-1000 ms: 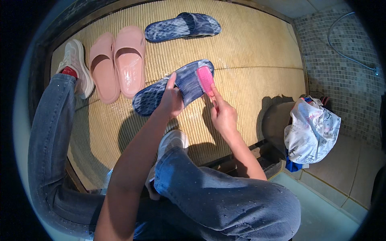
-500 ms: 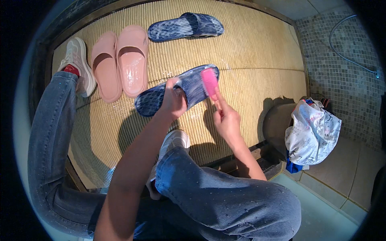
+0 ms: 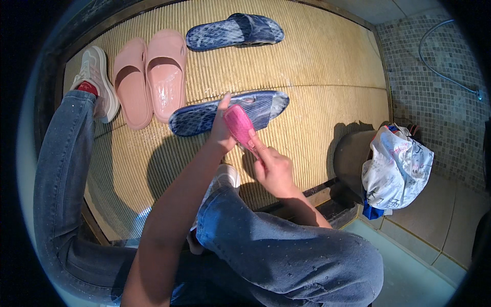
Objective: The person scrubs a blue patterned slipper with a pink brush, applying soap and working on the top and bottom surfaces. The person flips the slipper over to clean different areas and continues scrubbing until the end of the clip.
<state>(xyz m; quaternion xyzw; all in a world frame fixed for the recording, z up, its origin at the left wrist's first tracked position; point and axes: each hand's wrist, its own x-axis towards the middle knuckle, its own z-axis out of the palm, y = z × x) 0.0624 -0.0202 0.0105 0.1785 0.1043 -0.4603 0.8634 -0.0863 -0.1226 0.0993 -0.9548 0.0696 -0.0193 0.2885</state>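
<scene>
A wet blue slipper (image 3: 193,118) with white suds lies sideways before me, its toe to the right. My left hand (image 3: 221,129) grips it at the near side by the strap, thumb up over it; the fingers are partly hidden. Closed round the handle of a pink scrub brush (image 3: 238,123), my right hand (image 3: 275,171) keeps the brush head over the strap, close beside my left hand. The bristles face away from view. Further off, the other blue slipper (image 3: 217,36) lies on the ribbed surface, its footbed streaked with white suds.
Two wet pink slippers (image 3: 134,94) stand side by side at the left, next to my shoe (image 3: 97,77). Ribbed yellowish surface (image 3: 327,66) spreads below. At right, a white patterned cloth bundle (image 3: 399,169) rests by a dark rounded object (image 3: 353,156); a hose (image 3: 429,64) hangs on the tiled wall.
The brush has moved left and nearer, from the slipper's toe to the strap beside my left hand. The held slipper has turned, its toe lower and further right.
</scene>
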